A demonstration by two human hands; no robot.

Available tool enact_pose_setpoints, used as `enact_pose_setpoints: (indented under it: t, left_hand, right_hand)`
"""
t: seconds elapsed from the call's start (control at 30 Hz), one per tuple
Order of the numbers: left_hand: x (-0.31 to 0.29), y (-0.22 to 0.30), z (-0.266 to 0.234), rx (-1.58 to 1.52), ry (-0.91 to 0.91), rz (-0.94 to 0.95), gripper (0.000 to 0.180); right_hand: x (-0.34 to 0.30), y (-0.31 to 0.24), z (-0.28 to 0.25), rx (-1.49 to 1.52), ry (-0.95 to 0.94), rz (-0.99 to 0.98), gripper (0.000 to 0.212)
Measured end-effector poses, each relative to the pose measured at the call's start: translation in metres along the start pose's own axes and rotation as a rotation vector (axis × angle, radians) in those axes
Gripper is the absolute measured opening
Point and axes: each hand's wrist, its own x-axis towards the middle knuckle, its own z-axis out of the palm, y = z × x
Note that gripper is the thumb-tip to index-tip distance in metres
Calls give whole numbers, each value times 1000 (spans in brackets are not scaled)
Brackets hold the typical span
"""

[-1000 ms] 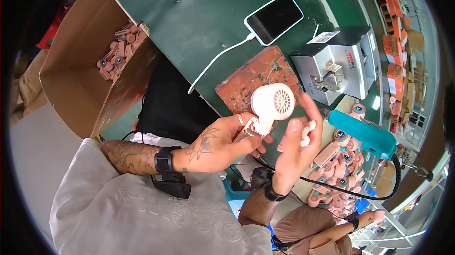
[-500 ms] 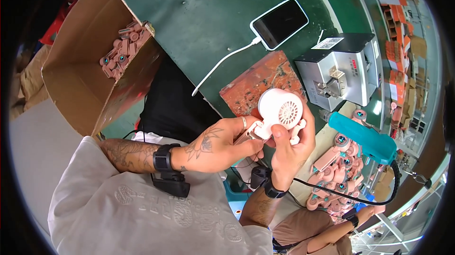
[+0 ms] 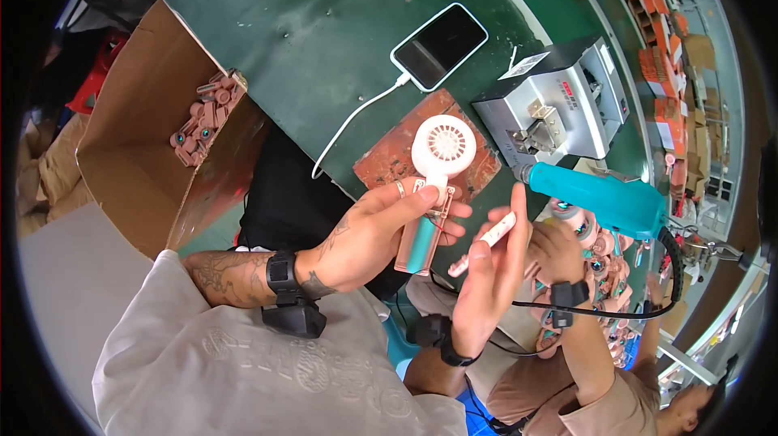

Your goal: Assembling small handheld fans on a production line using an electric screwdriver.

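My left hand (image 3: 356, 225) grips a small handheld fan (image 3: 444, 148) near its neck, with the round grille facing up. The fan's pink handle is uncovered and shows a teal cylindrical cell (image 3: 421, 243) inside. Close to the right of it, my right hand (image 3: 485, 286) holds a slim pale pink strip (image 3: 491, 233), perhaps a handle cover, between thumb and fingers, apart from the fan. Beneath the fan head lies a reddish-brown block (image 3: 389, 148).
A teal electric screwdriver (image 3: 600, 199) with a black cord sits right, near a silver-black machine (image 3: 559, 112). A co-worker's hand (image 3: 559, 251) is beside a pile of pink fans (image 3: 604, 270). A phone (image 3: 439, 47) lies behind; a carton (image 3: 121, 124) with pink parts (image 3: 204, 118) stands left.
The fan has turned, so its handle's open side now shows. My right hand has let go of the fan and drawn away holding the strip. A co-worker's hand has come in at right.
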Motion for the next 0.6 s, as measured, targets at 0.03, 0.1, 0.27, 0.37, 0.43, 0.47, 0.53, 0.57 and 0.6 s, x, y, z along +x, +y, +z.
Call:
enact_pose_setpoints:
  t: [0.03,0.1,0.27,0.37,0.43,0.47,0.53,0.57,0.6]
  left_hand:
    - [2,-2,3,10,-21,12,48]
    - [6,-3,6,36,-43,13,49]
    - [6,-5,7,44,-25,23,55]
    - [8,-10,9,-9,4,32,54]
    - [7,-16,10,-31,-20,52,53]
    - [6,-16,11,-79,-16,50,53]
    - [3,-17,14,-139,11,24,54]
    - [2,-15,16,-140,8,29,54]
    - [1,-15,18,-132,9,35,54]
  right_hand:
    - [-7,0,0,-81,55,-21,78]
    - [-21,-3,7,-11,164,-18,77]
    - [-30,-6,11,-234,305,-181,59]
    - [-22,-21,19,-590,228,-276,53]
    - [-18,-23,32,-566,226,-269,54]
    - [-16,-21,35,-590,230,-266,54]
    - [-13,-19,40,-615,235,-270,54]
    - [-12,-18,42,-629,233,-275,54]
    - [-11,-17,43,-645,231,-279,54]
